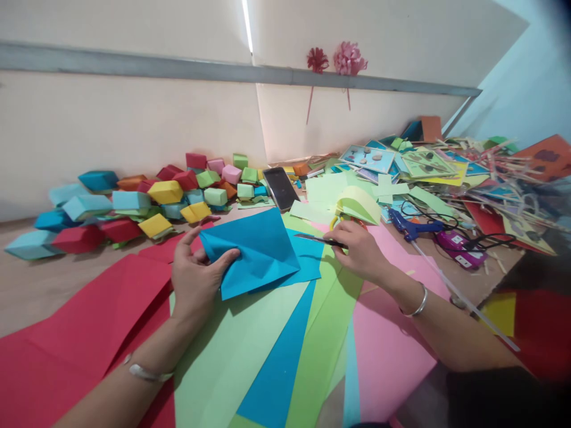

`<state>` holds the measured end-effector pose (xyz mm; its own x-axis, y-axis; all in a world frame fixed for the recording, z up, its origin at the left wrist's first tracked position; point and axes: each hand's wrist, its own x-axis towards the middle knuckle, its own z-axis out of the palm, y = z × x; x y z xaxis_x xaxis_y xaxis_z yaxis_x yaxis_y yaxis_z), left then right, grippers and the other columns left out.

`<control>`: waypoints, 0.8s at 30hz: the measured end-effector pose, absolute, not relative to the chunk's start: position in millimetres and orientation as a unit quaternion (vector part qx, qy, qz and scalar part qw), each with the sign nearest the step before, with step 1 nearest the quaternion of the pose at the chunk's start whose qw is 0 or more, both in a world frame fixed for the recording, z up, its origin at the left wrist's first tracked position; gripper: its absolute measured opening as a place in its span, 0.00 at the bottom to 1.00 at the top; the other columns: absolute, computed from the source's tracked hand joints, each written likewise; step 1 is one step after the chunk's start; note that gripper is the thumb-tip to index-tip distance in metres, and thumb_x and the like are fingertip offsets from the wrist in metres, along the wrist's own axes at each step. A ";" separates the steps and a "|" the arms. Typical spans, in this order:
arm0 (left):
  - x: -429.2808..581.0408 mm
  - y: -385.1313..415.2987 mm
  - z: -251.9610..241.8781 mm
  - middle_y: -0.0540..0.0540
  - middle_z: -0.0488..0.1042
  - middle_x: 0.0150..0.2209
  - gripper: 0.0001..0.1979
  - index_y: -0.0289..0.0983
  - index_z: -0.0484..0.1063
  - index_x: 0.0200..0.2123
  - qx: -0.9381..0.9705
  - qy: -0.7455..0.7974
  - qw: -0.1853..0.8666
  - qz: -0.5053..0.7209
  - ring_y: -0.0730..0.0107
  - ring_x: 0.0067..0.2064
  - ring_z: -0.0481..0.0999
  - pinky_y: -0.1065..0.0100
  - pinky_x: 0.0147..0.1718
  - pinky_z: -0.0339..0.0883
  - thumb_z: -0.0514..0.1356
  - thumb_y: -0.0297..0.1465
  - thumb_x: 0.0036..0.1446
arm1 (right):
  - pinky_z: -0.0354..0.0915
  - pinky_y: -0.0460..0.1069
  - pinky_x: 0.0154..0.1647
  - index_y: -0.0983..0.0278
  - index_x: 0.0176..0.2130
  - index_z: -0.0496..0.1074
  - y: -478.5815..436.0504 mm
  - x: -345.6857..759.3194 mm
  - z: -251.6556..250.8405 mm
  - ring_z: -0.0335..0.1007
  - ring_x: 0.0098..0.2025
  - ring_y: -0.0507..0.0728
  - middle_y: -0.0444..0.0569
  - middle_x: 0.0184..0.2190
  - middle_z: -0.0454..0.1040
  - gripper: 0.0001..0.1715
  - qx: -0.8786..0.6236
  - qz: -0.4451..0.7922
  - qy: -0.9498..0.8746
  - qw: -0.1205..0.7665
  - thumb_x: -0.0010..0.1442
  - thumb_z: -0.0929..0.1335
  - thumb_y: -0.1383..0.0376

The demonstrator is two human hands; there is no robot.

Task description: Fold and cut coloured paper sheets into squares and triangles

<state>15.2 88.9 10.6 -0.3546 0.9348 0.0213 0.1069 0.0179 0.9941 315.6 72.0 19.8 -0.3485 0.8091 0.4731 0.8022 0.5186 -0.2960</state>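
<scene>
My left hand [198, 273] grips a folded blue paper [256, 249] by its left edge, thumb on top and fingers behind. The paper is raised and tilted, with creases across it. My right hand [361, 249] is closed on a thin knife-like blade [310, 238] with a dark grip, its tip pointing left at the paper's right side, apart from it. Just behind the right fingers shows a yellow loop [333, 222], partly hidden. Another blue sheet [307, 255] lies beneath. Under both hands are spread green sheets [236, 351], pink paper [392, 356] and red paper [98, 321].
Several coloured paper boxes [167, 191] are heaped at the back left beside a phone [280, 187]. To the right lie a blue glue gun [413, 226], a purple box with a cable [459, 248] and piled cards [368, 159]. Paper flowers [350, 58] are on the wall rail.
</scene>
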 end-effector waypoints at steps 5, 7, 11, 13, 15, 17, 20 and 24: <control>15.3 89.0 6.2 0.52 0.79 0.28 0.45 0.39 0.64 0.59 0.435 0.553 0.399 0.588 0.63 0.29 0.79 0.66 0.25 0.76 0.74 0.31 0.34 | 0.65 0.51 0.37 0.63 0.41 0.77 71.7 313.4 21.0 0.70 0.38 0.58 0.50 0.34 0.73 0.15 -0.501 -0.016 -0.792 0.350 0.58 0.66 0.75; 15.4 88.4 4.4 0.55 0.77 0.25 0.44 0.41 0.65 0.57 0.450 0.542 0.393 0.591 0.65 0.26 0.77 0.68 0.22 0.73 0.74 0.32 0.33 | 0.67 0.51 0.37 0.62 0.43 0.77 69.9 310.8 24.1 0.70 0.38 0.57 0.50 0.34 0.73 0.15 -0.491 -0.024 -0.780 0.387 0.60 0.66 0.74; 17.1 86.3 5.2 0.57 0.75 0.23 0.40 0.42 0.67 0.52 0.476 0.532 0.374 0.592 0.67 0.24 0.74 0.70 0.20 0.70 0.75 0.33 0.32 | 0.69 0.53 0.39 0.60 0.46 0.77 64.9 306.0 32.1 0.71 0.39 0.57 0.51 0.36 0.73 0.14 -0.455 -0.074 -0.761 0.456 0.63 0.66 0.71; 18.2 85.6 6.8 0.57 0.74 0.23 0.39 0.41 0.67 0.51 0.479 0.524 0.375 0.595 0.67 0.24 0.75 0.69 0.22 0.71 0.75 0.33 0.31 | 0.69 0.54 0.40 0.59 0.46 0.77 63.4 305.0 34.7 0.71 0.39 0.58 0.51 0.35 0.73 0.13 -0.441 -0.103 -0.763 0.462 0.64 0.66 0.70; 18.8 85.1 8.0 0.57 0.74 0.23 0.39 0.40 0.67 0.51 0.479 0.522 0.375 0.598 0.67 0.24 0.75 0.69 0.22 0.72 0.75 0.33 0.31 | 0.68 0.54 0.38 0.60 0.46 0.77 63.5 305.0 35.0 0.70 0.38 0.58 0.51 0.34 0.73 0.13 -0.425 -0.125 -0.774 0.453 0.64 0.66 0.71; 18.9 84.6 8.6 0.57 0.73 0.22 0.39 0.40 0.67 0.51 0.478 0.523 0.373 0.599 0.68 0.23 0.74 0.69 0.21 0.71 0.75 0.33 0.31 | 0.66 0.53 0.37 0.61 0.45 0.78 65.1 305.7 33.0 0.69 0.37 0.58 0.51 0.33 0.73 0.14 -0.412 -0.134 -0.785 0.441 0.64 0.66 0.72; 18.5 84.1 8.8 0.57 0.73 0.22 0.39 0.40 0.67 0.50 0.474 0.526 0.375 0.598 0.68 0.23 0.74 0.70 0.21 0.71 0.75 0.33 0.31 | 0.64 0.53 0.37 0.62 0.45 0.78 68.8 307.0 27.7 0.68 0.37 0.57 0.51 0.34 0.74 0.14 -0.410 -0.125 -0.798 0.423 0.65 0.65 0.72; 17.3 86.0 6.6 0.55 0.75 0.23 0.37 0.40 0.66 0.49 0.464 0.532 0.382 0.596 0.66 0.24 0.75 0.69 0.21 0.72 0.74 0.32 0.32 | 0.60 0.51 0.35 0.61 0.43 0.78 72.4 309.6 22.5 0.67 0.36 0.56 0.51 0.34 0.74 0.14 -0.421 -0.101 -0.821 0.371 0.65 0.64 0.71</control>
